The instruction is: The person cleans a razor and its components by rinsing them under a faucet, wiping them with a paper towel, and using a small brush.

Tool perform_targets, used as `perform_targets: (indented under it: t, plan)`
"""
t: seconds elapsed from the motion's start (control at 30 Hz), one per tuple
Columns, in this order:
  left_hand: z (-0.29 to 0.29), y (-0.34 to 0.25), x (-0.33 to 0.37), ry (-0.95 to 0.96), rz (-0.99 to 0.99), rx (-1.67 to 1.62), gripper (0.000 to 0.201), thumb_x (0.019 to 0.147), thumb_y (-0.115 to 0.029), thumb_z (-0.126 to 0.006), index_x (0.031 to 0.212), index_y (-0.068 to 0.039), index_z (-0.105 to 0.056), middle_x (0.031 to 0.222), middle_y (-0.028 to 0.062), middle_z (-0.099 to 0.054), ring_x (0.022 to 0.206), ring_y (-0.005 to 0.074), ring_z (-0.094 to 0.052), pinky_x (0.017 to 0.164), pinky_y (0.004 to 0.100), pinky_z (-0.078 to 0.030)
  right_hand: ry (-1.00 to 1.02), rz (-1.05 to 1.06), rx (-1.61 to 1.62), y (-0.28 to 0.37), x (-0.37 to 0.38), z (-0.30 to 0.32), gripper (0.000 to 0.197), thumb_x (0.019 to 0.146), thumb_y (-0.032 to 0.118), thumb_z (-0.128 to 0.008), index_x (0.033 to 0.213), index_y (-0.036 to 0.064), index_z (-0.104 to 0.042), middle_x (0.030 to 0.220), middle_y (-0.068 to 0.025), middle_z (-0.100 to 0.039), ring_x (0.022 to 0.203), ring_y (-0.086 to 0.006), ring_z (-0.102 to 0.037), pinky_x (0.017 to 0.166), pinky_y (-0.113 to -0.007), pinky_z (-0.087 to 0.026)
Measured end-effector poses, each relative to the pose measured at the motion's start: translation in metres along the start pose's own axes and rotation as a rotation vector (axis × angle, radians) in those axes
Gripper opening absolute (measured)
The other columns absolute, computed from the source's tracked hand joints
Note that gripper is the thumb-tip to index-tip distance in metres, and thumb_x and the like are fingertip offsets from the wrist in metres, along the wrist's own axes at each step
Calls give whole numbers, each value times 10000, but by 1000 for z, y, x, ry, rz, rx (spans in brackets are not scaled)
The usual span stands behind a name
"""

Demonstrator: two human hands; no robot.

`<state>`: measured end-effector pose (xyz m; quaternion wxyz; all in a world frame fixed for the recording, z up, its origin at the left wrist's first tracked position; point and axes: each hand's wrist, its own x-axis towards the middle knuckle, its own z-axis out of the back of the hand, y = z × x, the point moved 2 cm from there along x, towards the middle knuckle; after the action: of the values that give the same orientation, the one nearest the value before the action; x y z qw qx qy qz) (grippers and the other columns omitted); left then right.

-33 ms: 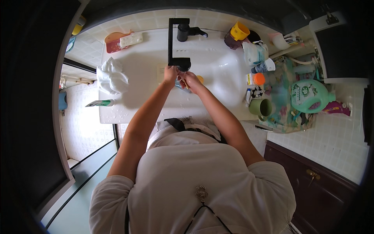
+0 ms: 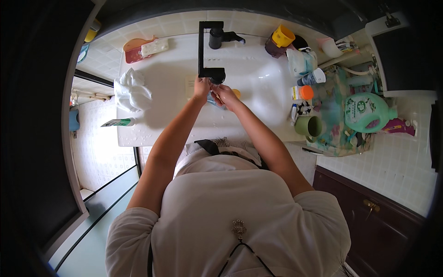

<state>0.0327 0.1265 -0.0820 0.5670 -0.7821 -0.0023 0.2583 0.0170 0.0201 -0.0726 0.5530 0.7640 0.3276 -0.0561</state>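
Note:
Both my hands are close together over the white sink (image 2: 170,97), under the head of a black faucet (image 2: 212,73). My left hand (image 2: 200,88) is just left of the spout, and its fingertips are mostly hidden by it. My right hand (image 2: 225,95) has its fingers curled inward towards the left one. Whatever lies between the fingers is too small and covered to name. Below the hands a bluish, clear-looking thing (image 2: 215,100) shows in part. A yellow round thing (image 2: 236,93) peeks out right of my right hand.
A white crumpled bag (image 2: 131,90) and a green-and-white tube (image 2: 118,122) lie on the sink's left edge. Along the right stand a dark cup with a yellow top (image 2: 279,40), an orange-capped container (image 2: 305,93), a green mug (image 2: 308,127) and a large green jug (image 2: 367,112).
The fingers of my right hand have shifted very slightly, and a thin yellowish thing beside them shows less. My arms stay in the same place.

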Motion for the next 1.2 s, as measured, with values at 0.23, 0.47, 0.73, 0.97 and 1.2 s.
perform_targets:
  t: [0.23,0.47,0.73,0.97,1.2]
  plan:
    - [-1,-2,2,-52,49,-141,210,897,-226,-435,759,-73,-470,616,-17,-438,509,76,-406,450,220,-338,-171,-29,-188,4,-16,-10,280,829,365,-548,794,89,-519,534,25,-424,361,-51,-335,312,-216,-229]
    - [-15,-5,-1,222,117,-106,192,904,-189,-393,867,-36,-502,739,70,-554,585,152,-534,522,236,-430,-312,95,-38,-19,-13,15,239,798,282,-611,825,51,-558,616,12,-506,446,-62,-414,395,-217,-323]
    - [-33,27,-25,499,262,-68,309,876,-235,-493,1104,-28,-466,990,122,-601,763,168,-579,604,280,-476,-378,54,94,-11,-55,28,212,820,266,-586,852,56,-592,683,1,-552,508,-76,-478,447,-235,-368]
    - [-90,38,-49,676,259,265,336,872,-297,-501,1140,-94,-504,1011,60,-586,747,111,-540,656,262,-443,-530,165,157,-10,-104,72,272,829,321,-555,923,66,-560,721,-15,-566,557,-73,-500,479,-207,-378]
    - [-143,49,-85,680,401,207,365,884,-315,-442,1155,-74,-486,994,76,-600,895,167,-571,781,278,-449,-711,348,-148,-32,-143,121,285,801,215,-607,1009,40,-520,762,-26,-583,611,-81,-544,518,-212,-429]
